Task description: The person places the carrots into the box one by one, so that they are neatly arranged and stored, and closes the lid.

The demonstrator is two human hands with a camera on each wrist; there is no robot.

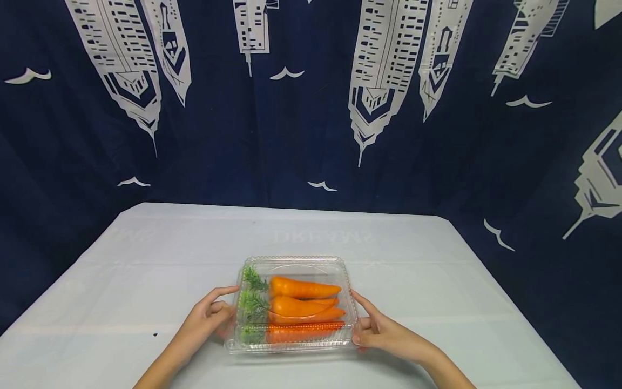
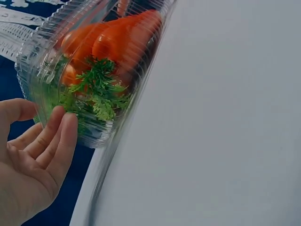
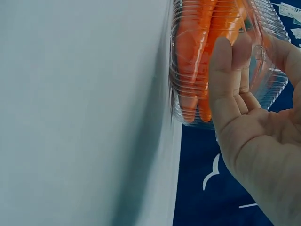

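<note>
A clear plastic clamshell container (image 1: 311, 263) is at the front middle of the white table, its lid down. Through the plastic show several orange carrots (image 1: 303, 307), their leafy green tops (image 1: 252, 302) toward the left. My left hand (image 1: 206, 319) grips the container's left side, index finger reaching to the rim and the other fingers bent. On the opposite side my right hand (image 1: 384, 332) holds the right edge, with the thumb by the front corner. In the left wrist view, the fingers (image 2: 68, 136) are against the container's leafy end. Whether its base touches the table cannot be told.
The white table (image 1: 146, 254) stretches out around the container, with a small dark speck (image 1: 155, 335) left of the left hand. Behind the table hangs a dark blue cloth (image 1: 291, 135) with white upside-down buildings and birds printed on it.
</note>
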